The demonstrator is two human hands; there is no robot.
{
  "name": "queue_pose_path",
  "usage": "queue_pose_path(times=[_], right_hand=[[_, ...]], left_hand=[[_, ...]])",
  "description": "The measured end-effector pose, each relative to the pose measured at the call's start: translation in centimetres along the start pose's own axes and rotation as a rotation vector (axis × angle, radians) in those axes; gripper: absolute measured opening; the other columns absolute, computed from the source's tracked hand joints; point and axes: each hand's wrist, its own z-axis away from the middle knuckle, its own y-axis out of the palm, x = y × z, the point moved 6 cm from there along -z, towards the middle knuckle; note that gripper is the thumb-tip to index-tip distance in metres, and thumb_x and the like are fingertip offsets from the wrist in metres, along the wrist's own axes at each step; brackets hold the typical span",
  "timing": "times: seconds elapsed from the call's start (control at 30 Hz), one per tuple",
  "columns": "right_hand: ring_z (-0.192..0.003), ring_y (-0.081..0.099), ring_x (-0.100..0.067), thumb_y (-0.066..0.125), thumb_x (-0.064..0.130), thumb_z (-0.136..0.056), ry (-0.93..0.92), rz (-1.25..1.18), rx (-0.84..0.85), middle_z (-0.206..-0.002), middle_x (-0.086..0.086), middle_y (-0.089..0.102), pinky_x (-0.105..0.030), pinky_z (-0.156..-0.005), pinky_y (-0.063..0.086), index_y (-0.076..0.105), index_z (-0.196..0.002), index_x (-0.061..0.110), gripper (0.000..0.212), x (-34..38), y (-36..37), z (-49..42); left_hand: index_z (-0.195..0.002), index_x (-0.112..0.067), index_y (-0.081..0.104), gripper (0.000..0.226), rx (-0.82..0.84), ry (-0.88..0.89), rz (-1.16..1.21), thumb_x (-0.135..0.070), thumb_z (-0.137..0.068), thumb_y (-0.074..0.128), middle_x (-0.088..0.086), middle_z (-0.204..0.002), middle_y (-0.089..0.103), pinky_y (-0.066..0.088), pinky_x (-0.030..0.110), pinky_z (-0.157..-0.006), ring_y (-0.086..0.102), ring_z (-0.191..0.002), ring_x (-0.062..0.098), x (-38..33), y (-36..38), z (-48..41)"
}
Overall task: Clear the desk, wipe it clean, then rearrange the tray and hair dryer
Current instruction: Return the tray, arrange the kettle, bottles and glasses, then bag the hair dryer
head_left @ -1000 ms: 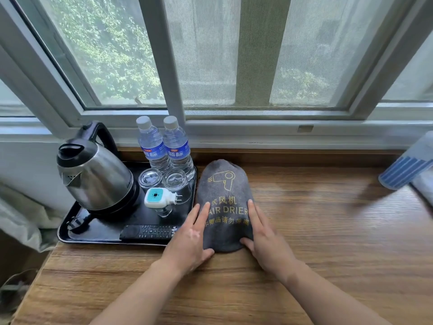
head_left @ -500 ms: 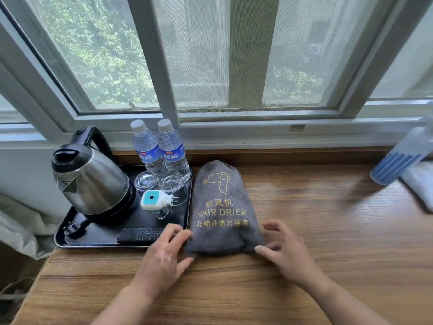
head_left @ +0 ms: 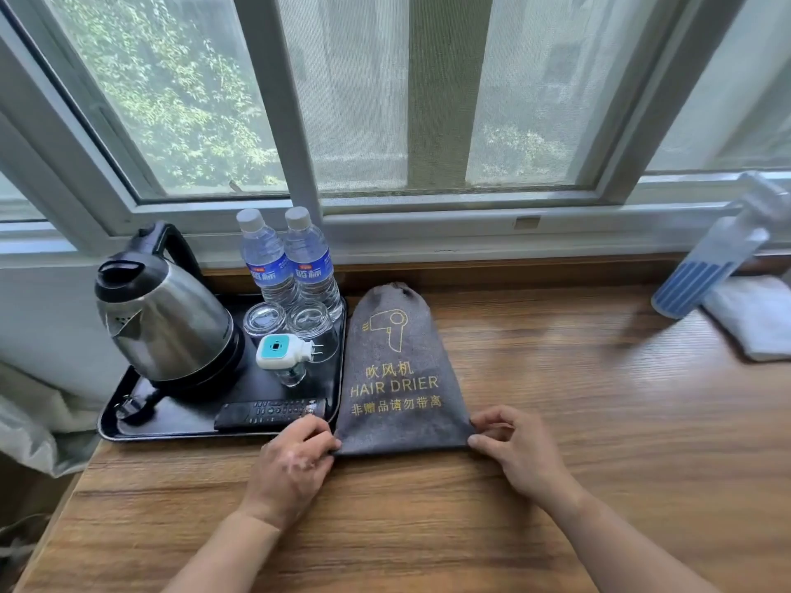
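- Landmark: black tray (head_left: 171,436), at the left end of the desk (head_left: 578,421), against the window side.
- On the tray: kettle (head_left: 162,323) on the left, two water bottles (head_left: 286,267) at the back right, two glasses (head_left: 291,323) in front of them, a plug-in unit (head_left: 278,350) lying across a glass, and a remote (head_left: 269,413) along the front rim.
- Hair dryer bag (head_left: 394,370): flat on the desk, immediately right of the tray, its left edge against the tray's right rim. Can't tell if it overlaps the rim.
- Key geometry: the bag's long axis runs parallel to the tray's right rim. The narrow drawstring end is at the tray's back corner and the wide hem at its front corner, towards the person.
- Left hand (head_left: 295,460): at the tray's front right corner, fingers curled, thumb and fingertips pinching the hem corner next to the tray.
- Right hand (head_left: 518,451): further right of the tray, same pinch on the other hem corner, fingers bent.
- Both hands are at the hem and equally near, one per corner. Neither is near the drawstring end.
- Judgement: final squaring of the bag against the tray. The next move looks like a small tug or slide along the long axis. Pulling evenly matters, because a one-sided pull would skew the bag off parallel.
- Well right of the tray, by the sill: spray bottle (head_left: 710,263) and a folded cloth (head_left: 753,318).
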Motion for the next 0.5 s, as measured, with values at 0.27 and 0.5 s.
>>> queue_pose_path(times=[0.27, 0.5], right_hand=[[-0.065, 0.072, -0.027, 0.075, -0.002, -0.086, 0.173, -0.397, -0.056, -0.075, -0.014, 0.071, -0.032, -0.061, 0.060, 0.066, -0.091, 0.000, 0.010, -0.1, 0.1, 0.9], [-0.060, 0.067, -0.026, 0.072, -0.008, -0.086, 0.197, -0.376, -0.035, -0.064, -0.011, 0.070, -0.026, -0.052, 0.057, 0.060, -0.101, 0.001, 0.021, -0.1, 0.5, 1.3]], left_hand=[[-0.093, -0.019, 0.063, 0.012, -0.039, -0.670, 0.603, -0.011, -0.092, 0.072, 0.005, -0.073, 0.075, 0.063, 0.040, -0.061, 0.073, -0.056, 0.017, -1.0, 0.7, 1.7], [-0.098, 0.000, 0.059, 0.014, -0.003, -0.866, 0.877, 0.003, -0.091, 0.071, 0.013, -0.068, 0.075, 0.057, 0.027, -0.048, 0.075, -0.060, 0.029, -0.6, 1.7, 0.9]])
